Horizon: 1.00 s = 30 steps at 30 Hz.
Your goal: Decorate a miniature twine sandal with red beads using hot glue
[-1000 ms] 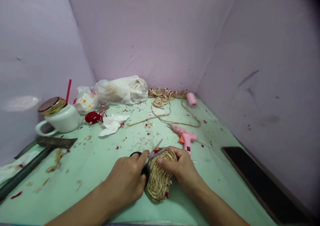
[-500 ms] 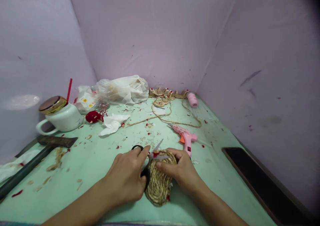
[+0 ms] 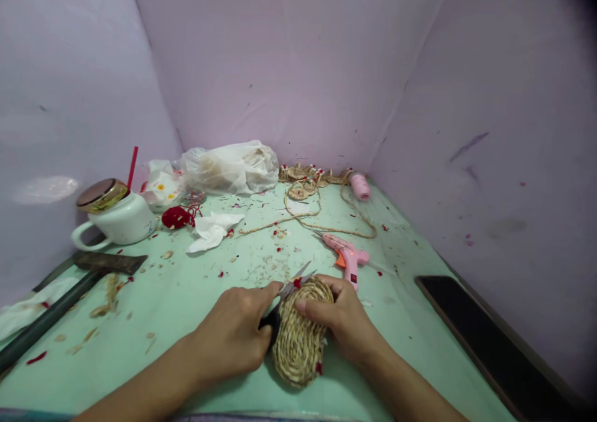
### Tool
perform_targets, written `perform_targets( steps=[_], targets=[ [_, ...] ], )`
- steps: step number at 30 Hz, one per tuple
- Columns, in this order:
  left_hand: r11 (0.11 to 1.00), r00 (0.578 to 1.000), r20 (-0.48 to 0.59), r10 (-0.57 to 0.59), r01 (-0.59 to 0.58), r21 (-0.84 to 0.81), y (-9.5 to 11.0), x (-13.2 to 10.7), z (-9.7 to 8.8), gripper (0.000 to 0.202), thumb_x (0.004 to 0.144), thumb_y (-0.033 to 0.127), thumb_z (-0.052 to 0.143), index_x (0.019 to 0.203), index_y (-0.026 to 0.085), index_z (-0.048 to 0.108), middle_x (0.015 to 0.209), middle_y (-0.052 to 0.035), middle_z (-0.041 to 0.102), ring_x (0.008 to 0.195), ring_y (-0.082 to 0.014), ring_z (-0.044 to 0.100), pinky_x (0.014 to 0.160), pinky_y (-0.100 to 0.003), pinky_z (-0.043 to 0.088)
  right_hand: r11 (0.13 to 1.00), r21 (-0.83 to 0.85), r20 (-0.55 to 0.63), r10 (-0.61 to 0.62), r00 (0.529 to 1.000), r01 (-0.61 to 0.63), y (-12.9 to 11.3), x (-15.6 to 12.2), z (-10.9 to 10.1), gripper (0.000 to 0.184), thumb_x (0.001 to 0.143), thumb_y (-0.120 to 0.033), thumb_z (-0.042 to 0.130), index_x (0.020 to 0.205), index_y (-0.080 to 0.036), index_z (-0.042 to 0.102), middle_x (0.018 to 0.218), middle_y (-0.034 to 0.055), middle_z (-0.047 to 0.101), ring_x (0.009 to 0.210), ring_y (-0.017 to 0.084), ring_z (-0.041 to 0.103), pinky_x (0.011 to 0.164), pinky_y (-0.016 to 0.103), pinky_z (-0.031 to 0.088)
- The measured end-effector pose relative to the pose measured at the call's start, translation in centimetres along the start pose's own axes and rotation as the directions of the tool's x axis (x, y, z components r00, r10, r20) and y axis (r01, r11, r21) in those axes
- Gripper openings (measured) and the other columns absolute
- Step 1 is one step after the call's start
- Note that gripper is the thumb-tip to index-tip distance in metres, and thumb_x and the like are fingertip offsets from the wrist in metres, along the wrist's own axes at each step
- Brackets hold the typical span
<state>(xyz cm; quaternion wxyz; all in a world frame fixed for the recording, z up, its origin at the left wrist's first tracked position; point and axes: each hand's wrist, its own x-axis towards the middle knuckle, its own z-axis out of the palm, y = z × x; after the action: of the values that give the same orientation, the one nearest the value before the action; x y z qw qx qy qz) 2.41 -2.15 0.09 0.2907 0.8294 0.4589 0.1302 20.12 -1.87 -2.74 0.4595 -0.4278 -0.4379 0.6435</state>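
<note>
An oval mat of coiled jute rope (image 3: 301, 341) lies flat near the front of the green table (image 3: 177, 298). My left hand (image 3: 236, 335) is closed round the black handles of a pair of scissors (image 3: 291, 282). Their blades sit nearly together at the mat's far rim, by a small red scrap. My right hand (image 3: 342, 316) presses on the mat's right edge, fingers curled over the rim and pinching it.
A pink glue gun (image 3: 347, 257) lies just beyond my right hand. Loose jute cord (image 3: 326, 223) and a pink spool (image 3: 359, 186) lie at the back. A white mug (image 3: 116, 220), tissue (image 3: 212, 229) and a hammer (image 3: 69, 285) are on the left, a dark phone (image 3: 489, 341) on the right.
The scissor blades, spread apart half a second ago, have come nearly together at the mat's far rim. My left hand has closed tighter over the handles.
</note>
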Motion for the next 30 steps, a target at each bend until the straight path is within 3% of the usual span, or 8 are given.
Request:
perform_targets(
  steps=[2, 4, 6, 10, 12, 15, 22, 30],
  targets=[
    [0.964, 0.997, 0.022, -0.07, 0.073, -0.256, -0.2, 0.2, -0.6, 0.027, 0.067, 0.018, 0.048, 0.093, 0.017, 0.056, 0.075, -0.0018, 0.062, 0.066, -0.0162, 0.058, 0.057, -0.025, 0.043, 0.997, 0.071, 0.029, 0.025, 0.999, -0.027, 0.0, 0.0, -0.1, 0.019, 0.056, -0.024, 0.073, 0.068, -0.013, 0.063, 0.058, 0.0008, 0.061, 0.051, 0.013, 0.054, 0.05, 0.025, 0.042],
    [0.854, 0.985, 0.039, -0.167, 0.164, -0.494, -0.8, 0.5, -1.5, 0.039, 0.067, 0.027, 0.053, 0.104, 0.015, 0.053, 0.083, -0.0046, 0.064, 0.066, -0.017, 0.059, 0.053, -0.025, 0.043, 0.99, 0.133, 0.049, 0.049, 0.998, -0.056, -0.1, -0.1, -0.1, 0.021, 0.055, -0.023, 0.073, 0.07, -0.012, 0.063, 0.059, 0.0022, 0.062, 0.052, 0.015, 0.056, 0.051, 0.027, 0.044],
    [0.784, 0.958, -0.027, -0.286, 0.217, -0.581, -1.7, 0.8, -2.7, 0.05, 0.069, 0.035, 0.052, 0.113, 0.013, 0.049, 0.086, -0.0071, 0.064, 0.066, -0.0177, 0.06, 0.05, -0.025, 0.042, 0.978, 0.19, 0.056, 0.072, 0.996, -0.082, -0.3, -0.1, 0.0, 0.02, 0.055, -0.021, 0.072, 0.07, -0.012, 0.062, 0.059, 0.0028, 0.063, 0.052, 0.015, 0.057, 0.053, 0.028, 0.046],
    [0.895, 0.887, -0.239, -0.396, 0.314, -0.317, -2.7, 0.7, -4.5, 0.041, 0.074, 0.041, 0.046, 0.104, 0.016, 0.057, 0.071, -0.0028, 0.063, 0.06, -0.017, 0.056, 0.051, -0.025, 0.04, 0.961, 0.254, 0.071, 0.097, 0.993, -0.112, -0.4, 0.0, 0.1, 0.017, 0.054, -0.018, 0.071, 0.066, -0.012, 0.061, 0.057, 0.0038, 0.064, 0.051, 0.016, 0.058, 0.052, 0.028, 0.046],
    [0.957, 0.939, -0.203, -0.279, 0.253, -0.145, -2.4, 0.3, -4.5, 0.035, 0.076, 0.038, 0.044, 0.1, 0.018, 0.059, 0.07, -0.0017, 0.063, 0.063, -0.0165, 0.056, 0.056, -0.026, 0.042, 0.959, 0.26, 0.061, 0.101, 0.993, -0.113, -0.5, 0.0, 0.1, 0.015, 0.054, -0.018, 0.07, 0.064, -0.013, 0.06, 0.056, 0.0036, 0.064, 0.049, 0.015, 0.058, 0.05, 0.027, 0.046],
    [0.998, 0.992, -0.122, -0.021, 0.027, 0.055, -1.3, -0.2, -3.5, 0.04, 0.073, 0.026, 0.045, 0.112, 0.023, 0.054, 0.089, -0.0023, 0.065, 0.08, -0.018, 0.057, 0.073, -0.029, 0.044, 0.96, 0.259, 0.039, 0.103, 0.994, -0.11, -0.6, 0.0, 0.1, 0.015, 0.053, -0.017, 0.07, 0.064, -0.013, 0.061, 0.055, 0.0028, 0.064, 0.048, 0.015, 0.057, 0.049, 0.027, 0.045],
    [0.902, 0.989, -0.059, 0.135, -0.098, 0.421, -0.9, -0.1, -1.0, 0.069, 0.062, 0.021, 0.049, 0.13, 0.02, 0.035, 0.102, -0.0102, 0.057, 0.087, -0.0261, 0.054, 0.074, -0.04, 0.044, 0.978, 0.175, 0.032, 0.109, 0.994, -0.113, -0.5, 0.0, 0.5, 0.018, 0.048, -0.015, 0.071, 0.063, -0.012, 0.063, 0.055, 0.0013, 0.063, 0.049, 0.014, 0.056, 0.052, 0.027, 0.044],
    [0.845, 0.978, 0.038, 0.205, -0.196, 0.497, -1.4, -0.2, -2.3, 0.065, 0.064, 0.017, 0.047, 0.128, 0.02, 0.038, 0.099, -0.0101, 0.055, 0.081, -0.0251, 0.054, 0.068, -0.04, 0.043, 0.963, 0.184, 0.12, 0.176, 0.977, -0.196, -1.0, -0.2, 0.1, 0.016, 0.047, -0.015, 0.069, 0.062, -0.012, 0.064, 0.053, 0.0025, 0.063, 0.046, 0.016, 0.057, 0.049, 0.028, 0.045]
  ],
)
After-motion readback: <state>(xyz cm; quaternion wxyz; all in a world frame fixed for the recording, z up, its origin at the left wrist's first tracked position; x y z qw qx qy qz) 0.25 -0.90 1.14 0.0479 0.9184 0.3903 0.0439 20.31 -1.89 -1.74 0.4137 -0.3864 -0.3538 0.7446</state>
